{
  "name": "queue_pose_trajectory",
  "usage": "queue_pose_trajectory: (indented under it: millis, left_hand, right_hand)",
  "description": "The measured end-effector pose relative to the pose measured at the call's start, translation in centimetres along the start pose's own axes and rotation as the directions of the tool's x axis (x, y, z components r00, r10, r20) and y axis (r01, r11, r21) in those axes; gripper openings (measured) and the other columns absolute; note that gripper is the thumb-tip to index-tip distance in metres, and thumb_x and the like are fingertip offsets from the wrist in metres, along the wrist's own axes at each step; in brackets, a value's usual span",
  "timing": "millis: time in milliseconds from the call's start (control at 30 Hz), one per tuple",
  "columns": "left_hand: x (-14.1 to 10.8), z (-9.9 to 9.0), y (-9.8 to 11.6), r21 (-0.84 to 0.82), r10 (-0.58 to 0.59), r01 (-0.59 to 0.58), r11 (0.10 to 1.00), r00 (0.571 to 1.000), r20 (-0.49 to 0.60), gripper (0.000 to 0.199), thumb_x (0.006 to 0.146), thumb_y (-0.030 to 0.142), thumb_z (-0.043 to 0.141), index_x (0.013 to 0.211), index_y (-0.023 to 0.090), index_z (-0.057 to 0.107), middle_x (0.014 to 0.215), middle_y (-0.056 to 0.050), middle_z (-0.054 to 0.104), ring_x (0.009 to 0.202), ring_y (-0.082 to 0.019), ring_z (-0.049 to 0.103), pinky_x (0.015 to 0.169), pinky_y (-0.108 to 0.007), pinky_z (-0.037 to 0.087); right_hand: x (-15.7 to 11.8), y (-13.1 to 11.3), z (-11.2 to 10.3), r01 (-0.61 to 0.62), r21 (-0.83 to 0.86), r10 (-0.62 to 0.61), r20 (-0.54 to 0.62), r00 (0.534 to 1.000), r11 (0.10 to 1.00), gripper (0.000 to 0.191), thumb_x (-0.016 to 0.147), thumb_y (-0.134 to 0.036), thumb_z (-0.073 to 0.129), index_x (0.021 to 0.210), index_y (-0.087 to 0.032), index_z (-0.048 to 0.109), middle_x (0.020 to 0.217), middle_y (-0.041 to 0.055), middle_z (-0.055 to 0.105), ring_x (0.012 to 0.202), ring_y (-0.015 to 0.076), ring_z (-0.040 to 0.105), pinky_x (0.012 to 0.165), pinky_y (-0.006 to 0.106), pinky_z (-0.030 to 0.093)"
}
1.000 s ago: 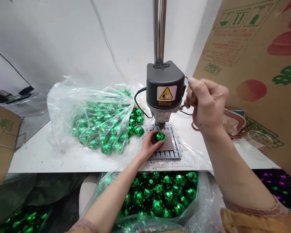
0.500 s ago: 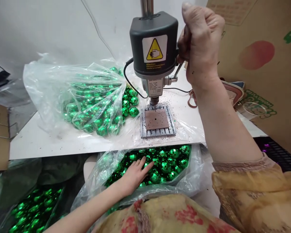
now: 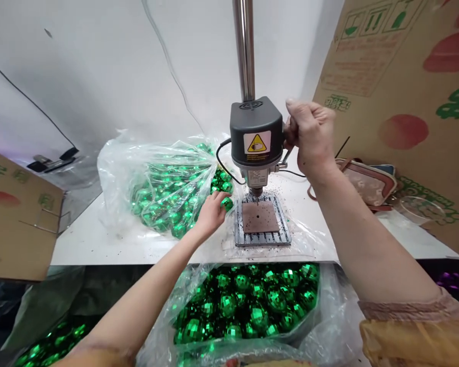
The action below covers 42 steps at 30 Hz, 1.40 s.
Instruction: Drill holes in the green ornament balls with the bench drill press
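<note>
My left hand [image 3: 213, 210] is at the mouth of the clear plastic bag [image 3: 118, 168] on the table, its fingers closed on a shiny green ball [image 3: 227, 204]. More faceted green balls [image 3: 221, 179] lie at the bag's opening. Raised at the right, my right hand [image 3: 313, 127] is wrapped round the lever of the small black drill press [image 3: 257, 135]. Under the drill, a brown plate [image 3: 260, 216] with a dark hole lies on the slotted metal base [image 3: 263, 239], dotted with dark shavings. No ball is on the plate.
An open plastic-lined container of green balls [image 3: 248, 300] is below the table's front edge. Cardboard boxes stand at the left [image 3: 15, 214] and right [image 3: 390, 112]. A pouch [image 3: 367, 181] and a clear plastic cup [image 3: 421, 210] are on the table's right side.
My left hand has moved up from the lower container to the table bag and has closed on a ball. My right hand is still on the lever. The view has shifted.
</note>
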State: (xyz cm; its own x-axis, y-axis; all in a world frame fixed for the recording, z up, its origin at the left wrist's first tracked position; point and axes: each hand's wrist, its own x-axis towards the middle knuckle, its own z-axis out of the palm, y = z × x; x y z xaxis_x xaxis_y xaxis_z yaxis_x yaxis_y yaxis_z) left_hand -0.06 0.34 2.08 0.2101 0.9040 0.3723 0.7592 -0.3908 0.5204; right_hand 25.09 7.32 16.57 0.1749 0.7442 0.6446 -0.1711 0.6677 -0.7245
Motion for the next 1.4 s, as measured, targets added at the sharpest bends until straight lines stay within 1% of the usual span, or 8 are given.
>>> queue_pose_trajectory:
  millis: [133,267,333,467,600,700,933,1400]
  left_hand:
    - [3.2,2.7,-3.2,-0.037,-0.015,0.016,0.999,0.999,0.05,0.03,0.068,0.002,0.072,0.093,0.018,0.071,0.092,-0.006,0.061,0.09,-0.025,0.059,0.094,-0.043,0.05]
    - [2.5,3.2,-3.4,-0.209,-0.132,0.121,0.97,0.99,-0.043,0.027,0.082,0.028,0.074,0.107,0.019,0.068,0.09,-0.004,0.061,0.082,-0.019,0.06,0.083,-0.037,0.055]
    - [1.7,2.6,-2.6,-0.539,-0.309,0.238,0.808,0.95,-0.045,0.039,0.091,0.046,0.065,0.12,0.021,0.063,0.094,-0.004,0.065,0.078,-0.017,0.063,0.074,-0.034,0.058]
    - [0.2,1.1,-0.6,-0.919,-0.444,0.323,0.225,0.874,0.198,0.049,0.095,0.061,0.056,0.126,0.023,0.059,0.108,-0.009,0.071,0.086,-0.02,0.07,0.08,-0.04,0.061]
    - [-0.9,1.1,0.9,-0.932,-0.405,0.361,0.041,0.858,0.314,0.04,0.093,0.053,0.064,0.116,0.02,0.065,0.115,-0.01,0.072,0.101,-0.023,0.07,0.092,-0.043,0.059]
    - [-1.4,2.4,1.3,-0.921,-0.377,0.378,0.099,0.87,0.317,0.039,0.085,0.049,0.075,0.109,0.019,0.066,0.111,-0.008,0.072,0.095,-0.021,0.07,0.087,-0.04,0.059]
    - [-0.8,6.9,0.8,-0.797,-0.328,0.3,0.525,0.935,0.136,0.062,0.075,0.053,0.082,0.121,0.018,0.061,0.113,-0.008,0.073,0.103,-0.02,0.068,0.095,-0.035,0.053]
    - [-0.1,9.7,0.8,-0.589,-0.156,0.158,0.793,0.986,0.056,0.058,0.076,0.041,0.082,0.125,0.021,0.061,0.129,-0.01,0.064,0.122,-0.027,0.06,0.11,-0.044,0.044]
  right_hand:
    - [0.5,0.4,-0.1,-0.006,0.011,0.005,0.044,0.999,1.0,0.056,0.085,-0.059,0.067,0.054,-0.021,0.039,0.045,-0.0047,0.036,0.037,0.0047,0.028,0.033,0.025,0.022]
    - [1.0,0.7,-0.2,-0.053,0.028,0.051,0.051,0.997,0.998,0.053,0.084,-0.052,0.069,0.053,-0.021,0.039,0.043,-0.0045,0.037,0.035,0.0056,0.029,0.033,0.025,0.022]
    - [1.0,0.9,-0.2,-0.048,0.025,0.047,0.05,0.998,0.999,0.053,0.084,-0.052,0.069,0.053,-0.021,0.039,0.044,-0.0048,0.037,0.035,0.0054,0.028,0.033,0.026,0.022]
    - [1.0,1.2,0.0,-0.021,0.057,0.021,0.014,1.0,0.998,0.053,0.083,-0.054,0.07,0.053,-0.022,0.04,0.043,-0.0053,0.037,0.035,0.0052,0.028,0.033,0.026,0.021]
    - [0.9,1.3,0.0,-0.045,0.099,0.047,-0.013,0.999,0.994,0.053,0.076,-0.056,0.076,0.051,-0.023,0.042,0.041,-0.0045,0.036,0.038,0.0071,0.027,0.035,0.029,0.019]
    - [1.0,1.2,-0.1,-0.045,0.067,0.045,0.002,0.999,0.997,0.055,0.078,-0.06,0.073,0.053,-0.023,0.041,0.043,-0.0042,0.037,0.04,0.0071,0.027,0.038,0.029,0.021]
    - [1.1,1.1,0.1,-0.032,-0.013,0.032,0.023,0.999,0.999,0.06,0.082,-0.071,0.063,0.057,-0.023,0.037,0.042,-0.0063,0.032,0.04,0.006,0.025,0.038,0.028,0.021]
    - [0.5,-0.6,0.8,-0.04,0.113,0.047,-0.061,0.997,0.993,0.056,0.078,-0.05,0.077,0.049,-0.022,0.038,0.04,-0.0071,0.034,0.035,0.0061,0.028,0.032,0.029,0.018]
